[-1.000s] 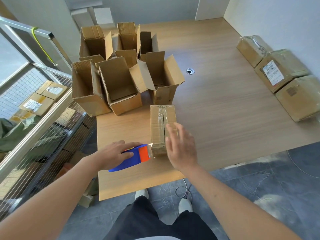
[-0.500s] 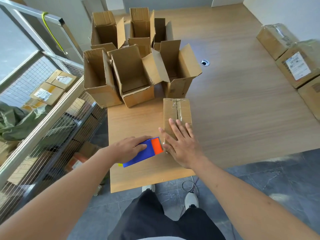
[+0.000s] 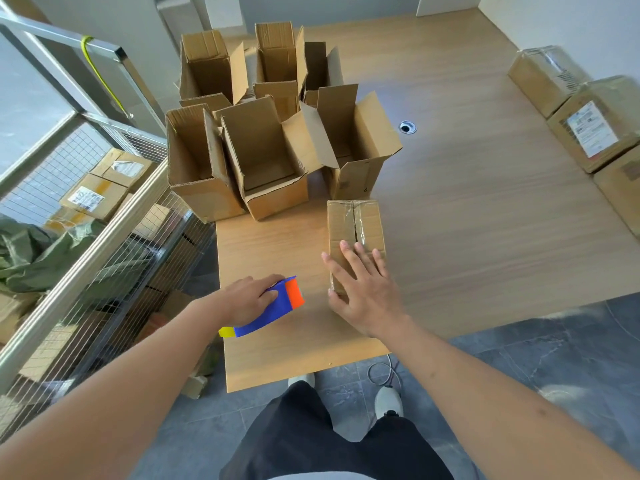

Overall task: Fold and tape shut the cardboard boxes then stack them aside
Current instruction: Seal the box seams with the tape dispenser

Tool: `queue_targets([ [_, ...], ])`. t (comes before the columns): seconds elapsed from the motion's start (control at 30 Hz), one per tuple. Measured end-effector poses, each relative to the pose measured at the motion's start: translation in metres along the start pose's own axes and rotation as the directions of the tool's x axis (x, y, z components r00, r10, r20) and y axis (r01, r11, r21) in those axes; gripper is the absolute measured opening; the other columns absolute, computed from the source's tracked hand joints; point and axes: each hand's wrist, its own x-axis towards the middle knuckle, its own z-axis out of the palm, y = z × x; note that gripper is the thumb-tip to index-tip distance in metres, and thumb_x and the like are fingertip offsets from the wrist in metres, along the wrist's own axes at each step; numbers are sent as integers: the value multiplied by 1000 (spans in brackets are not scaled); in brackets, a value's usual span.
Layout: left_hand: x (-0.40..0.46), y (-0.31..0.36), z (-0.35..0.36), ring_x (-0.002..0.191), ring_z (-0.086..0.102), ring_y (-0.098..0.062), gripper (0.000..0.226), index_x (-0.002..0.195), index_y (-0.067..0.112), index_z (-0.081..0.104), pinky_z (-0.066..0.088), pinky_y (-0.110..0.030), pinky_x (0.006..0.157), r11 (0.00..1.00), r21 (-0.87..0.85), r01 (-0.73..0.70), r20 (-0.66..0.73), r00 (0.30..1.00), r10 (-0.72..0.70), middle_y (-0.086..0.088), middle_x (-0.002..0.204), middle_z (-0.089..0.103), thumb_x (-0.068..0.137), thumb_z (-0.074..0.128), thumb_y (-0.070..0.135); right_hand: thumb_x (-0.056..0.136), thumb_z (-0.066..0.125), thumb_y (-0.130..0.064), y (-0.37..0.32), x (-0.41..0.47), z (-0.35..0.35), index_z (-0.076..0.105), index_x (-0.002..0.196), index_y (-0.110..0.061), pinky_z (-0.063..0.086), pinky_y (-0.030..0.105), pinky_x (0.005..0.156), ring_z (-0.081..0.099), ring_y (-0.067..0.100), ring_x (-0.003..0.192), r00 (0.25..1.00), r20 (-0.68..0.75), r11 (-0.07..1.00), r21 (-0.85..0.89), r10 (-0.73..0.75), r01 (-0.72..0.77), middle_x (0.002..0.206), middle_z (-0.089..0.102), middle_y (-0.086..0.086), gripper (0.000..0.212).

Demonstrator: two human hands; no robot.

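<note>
Pressing my flat right hand (image 3: pixel 363 292) on the taped box (image 3: pixel 356 233); my left hand (image 3: pixel 249 299) grips the tape dispenser (image 3: pixel 277 306). Sealing looks finished; next, carry it toward the stacked boxes (image 3: pixel 588 129) at two o'clock.

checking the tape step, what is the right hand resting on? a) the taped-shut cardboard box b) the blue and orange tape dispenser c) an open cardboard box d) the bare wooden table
a: the right hand lies with fingers spread on the taped-shut brown cardboard box, while the left hand holds the blue and orange tape dispenser.
</note>
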Motion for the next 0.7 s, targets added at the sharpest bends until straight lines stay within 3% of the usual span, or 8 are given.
queue_targets([
  [0.13, -2, 6, 9, 102, 53, -27, 49, 155, 55, 15, 41, -44, 90, 999, -27, -32, -64, 998, 30, -6, 116, 49, 108, 28, 51, 95, 39, -53, -8, 4, 1, 23, 162, -34, 6, 52, 127, 16, 27, 157, 996, -53, 997, 29, 78, -77, 169, 22, 4, 71],
  [0.3, -5, 9, 14, 99, 53, -24, 47, 153, 58, 15, 43, -43, 90, 992, -89, -92, -135, 988, 79, -3, 111, 50, 109, 29, 49, 97, 46, -53, -16, 9, 7, 27, 161, -27, 12, 53, 127, 25, 27, 155, 984, -109, 989, 40, 145, -141, 166, 31, 2, 72],
  [0.43, -12, 2, 9, 98, 54, -19, 47, 151, 62, 14, 42, -40, 85, 980, -115, -162, -166, 976, 142, 0, 112, 51, 109, 31, 49, 89, 61, -32, -12, 7, 4, 31, 160, -16, 12, 51, 128, 25, 29, 154, 989, -111, 993, 74, 101, -93, 163, 36, 5, 78],
  [0.53, -21, -4, 1, 101, 55, -16, 48, 149, 65, 14, 46, -42, 89, 959, -167, -231, -173, 964, 202, 4, 118, 52, 108, 34, 49, 80, 64, -9, -1, 4, -9, 31, 159, -15, 6, 45, 128, 26, 28, 154, 998, -64, 994, 112, 10, -2, 159, 39, 5, 86],
  [0.6, -29, -6, -6, 104, 56, -15, 49, 149, 66, 16, 48, -44, 92, 941, -196, -275, -196, 951, 238, 7, 123, 53, 109, 36, 47, 70, 65, 4, 8, 6, -19, 36, 156, -18, 6, 42, 129, 36, 27, 147, 999, -39, 994, 108, -11, 15, 150, 45, 5, 93],
  [0.63, -33, -7, -9, 104, 56, -15, 49, 149, 65, 17, 49, -44, 91, 931, -209, -300, -214, 943, 256, 9, 125, 53, 109, 36, 46, 66, 64, 9, 12, 7, -22, 39, 153, -19, 12, 43, 129, 44, 28, 140, 999, -45, 995, 97, -8, 12, 142, 49, 5, 95],
  [0.7, -40, -6, -16, 102, 58, -14, 48, 151, 63, 20, 50, -44, 89, 906, -230, -355, -250, 921, 298, 11, 128, 54, 109, 37, 45, 67, 63, 14, 20, 7, -27, 44, 149, -23, 38, 46, 118, 52, 35, 130, 998, -65, 997, 76, 8, -3, 127, 53, 2, 91],
])
